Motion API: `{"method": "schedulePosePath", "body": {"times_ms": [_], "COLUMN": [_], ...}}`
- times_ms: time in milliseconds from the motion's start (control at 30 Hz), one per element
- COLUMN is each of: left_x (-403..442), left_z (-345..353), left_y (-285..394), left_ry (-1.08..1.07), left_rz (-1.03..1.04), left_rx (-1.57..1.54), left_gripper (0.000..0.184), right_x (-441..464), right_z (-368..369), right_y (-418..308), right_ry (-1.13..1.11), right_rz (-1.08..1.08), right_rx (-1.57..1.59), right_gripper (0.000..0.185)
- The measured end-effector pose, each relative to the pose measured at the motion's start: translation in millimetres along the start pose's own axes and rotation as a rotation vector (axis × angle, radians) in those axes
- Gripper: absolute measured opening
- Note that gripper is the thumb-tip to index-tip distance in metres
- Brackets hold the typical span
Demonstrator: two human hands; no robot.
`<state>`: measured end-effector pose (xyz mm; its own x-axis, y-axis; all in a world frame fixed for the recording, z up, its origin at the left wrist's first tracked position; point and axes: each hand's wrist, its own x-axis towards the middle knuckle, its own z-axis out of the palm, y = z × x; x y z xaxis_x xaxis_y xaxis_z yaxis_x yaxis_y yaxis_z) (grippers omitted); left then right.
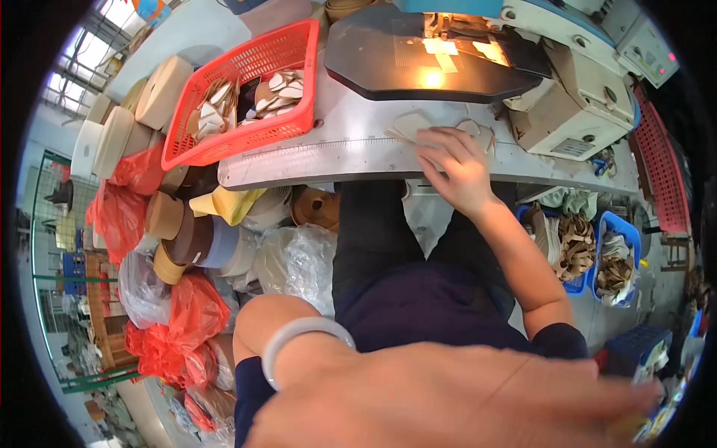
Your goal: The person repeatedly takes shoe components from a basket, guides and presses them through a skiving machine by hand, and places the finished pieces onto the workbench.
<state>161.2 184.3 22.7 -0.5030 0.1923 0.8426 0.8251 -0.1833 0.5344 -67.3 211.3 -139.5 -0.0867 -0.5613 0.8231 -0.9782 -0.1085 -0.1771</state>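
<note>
My right hand (457,168) rests at the front edge of the grey worktable (336,158), palm down with fingers apart. Close by its fingertips lies a small fan of thin cream-coloured pieces (407,127). Another pale piece with a dark outline (482,134) is partly covered by the same hand. My left hand (448,392) is raised very near the camera and fills the bottom of the view, a pale bangle (280,351) around its wrist. Its fingers look stretched toward the right, are partly blurred, and show nothing held.
Beyond my right hand is a machine with a lit black plate (373,56). A red basket (246,138) holds small cut pieces. Rolls of strip (168,216) and red plastic bags (198,313) crowd the left. Blue baskets (633,231) with brown and white pieces stand at right.
</note>
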Motion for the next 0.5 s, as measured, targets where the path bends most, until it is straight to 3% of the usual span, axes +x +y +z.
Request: {"method": "schedulePosePath", "body": {"times_ms": [133, 200, 300, 367, 433, 500], "left_x": [-1, -1, -1, -11, -53, -86], "left_z": [-32, -41, -42, -56, -73, -101], "left_y": [50, 75, 60, 5, -28, -61], "left_ry": [0.007, 0.055, 0.368, 0.603, 0.562, 0.331], "left_rz": [0.135, 0.267, 0.706, 0.73, 0.18, -0.375], "left_rx": [0.278, 0.427, 0.679, 0.856, 0.988, 1.224], "left_gripper": [0.074, 0.063, 0.046, 0.035, 0.025, 0.026], "right_x": [-3, -8, -9, -6, -4, -2], "right_z": [33, 47, 51, 49, 44, 42], "right_y": [17, 28, 35, 36, 36, 34], "right_ry": [-0.1, -0.146, -0.132, -0.103, -0.15, -0.171], "right_rz": [0.272, 0.278, 0.308, 0.319, 0.368, 0.406], "right_rx": [-0.033, -0.045, -0.02, 0.021, 0.034, 0.052], "right_gripper": [0.024, 0.025, 0.026, 0.023, 0.02, 0.018]}}
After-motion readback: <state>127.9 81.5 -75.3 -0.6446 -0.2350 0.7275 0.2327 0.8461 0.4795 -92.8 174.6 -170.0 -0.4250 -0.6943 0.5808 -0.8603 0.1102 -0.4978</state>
